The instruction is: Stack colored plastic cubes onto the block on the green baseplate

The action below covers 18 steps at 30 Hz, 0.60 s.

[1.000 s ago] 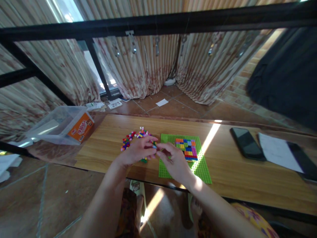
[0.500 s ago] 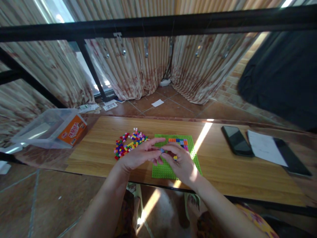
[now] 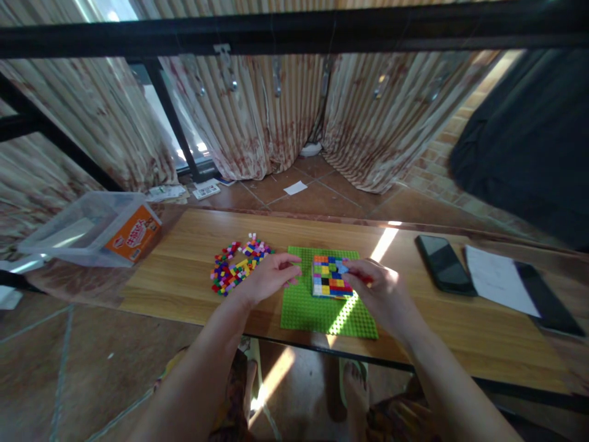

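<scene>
A green studded baseplate (image 3: 304,314) lies on the wooden bench top, with a multicoloured block of small toy bricks (image 3: 326,281) built on it. My right hand (image 3: 384,291) reaches in from the right and pinches a light blue brick (image 3: 342,268) over the block's right side. Something small and red (image 3: 367,280) shows beneath its fingers. Over the baseplate's left edge hovers my left hand (image 3: 272,275), fingers apart and nothing visible in it. A heap of loose coloured bricks (image 3: 230,277) spreads out just left of that hand, partly hidden behind it.
On the bench's right lie a black phone (image 3: 445,264), a white sheet of paper (image 3: 499,277) and a dark flat slab (image 3: 550,301). A clear plastic bin (image 3: 92,245) with an orange label stands off the bench's left end. A dark rail (image 3: 294,34) crosses in front of the curtains.
My hands have parted: the right moved right with the light blue brick to the block, while the left drew back slightly to the left. More of the brick block now shows.
</scene>
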Each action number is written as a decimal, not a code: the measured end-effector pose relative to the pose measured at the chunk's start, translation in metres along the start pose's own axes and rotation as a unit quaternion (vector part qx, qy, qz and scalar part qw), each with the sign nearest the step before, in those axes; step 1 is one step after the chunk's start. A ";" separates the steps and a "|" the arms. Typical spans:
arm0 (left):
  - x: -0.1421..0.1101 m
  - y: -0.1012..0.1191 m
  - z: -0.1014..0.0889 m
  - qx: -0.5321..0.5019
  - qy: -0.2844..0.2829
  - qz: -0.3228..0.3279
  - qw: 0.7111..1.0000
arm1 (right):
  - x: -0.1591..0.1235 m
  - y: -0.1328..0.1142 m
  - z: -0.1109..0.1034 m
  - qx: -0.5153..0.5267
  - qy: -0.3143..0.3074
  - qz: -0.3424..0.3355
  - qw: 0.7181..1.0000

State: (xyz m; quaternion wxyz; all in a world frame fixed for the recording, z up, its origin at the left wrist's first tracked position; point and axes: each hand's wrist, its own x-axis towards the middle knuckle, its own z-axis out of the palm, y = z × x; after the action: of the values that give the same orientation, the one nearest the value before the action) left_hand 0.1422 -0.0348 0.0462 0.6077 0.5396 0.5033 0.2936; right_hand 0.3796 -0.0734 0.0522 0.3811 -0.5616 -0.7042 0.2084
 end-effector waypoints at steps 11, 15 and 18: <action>0.007 -0.008 0.029 -0.012 0.005 0.027 1.000 | -0.002 -0.006 0.033 -0.081 -0.044 -0.062 0.994; 0.010 -0.013 0.033 -0.024 0.008 0.045 0.999 | 0.001 -0.008 0.038 -0.098 -0.050 -0.083 0.991; 0.012 -0.016 0.034 -0.025 0.010 0.046 0.999 | 0.001 -0.009 0.038 -0.100 -0.049 -0.076 0.991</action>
State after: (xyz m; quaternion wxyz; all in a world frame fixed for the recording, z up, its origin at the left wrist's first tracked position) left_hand 0.1751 -0.0401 0.0247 0.6018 0.5435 0.4769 0.3391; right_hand 0.3444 -0.0694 0.0351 0.3029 -0.5307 -0.7801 0.1346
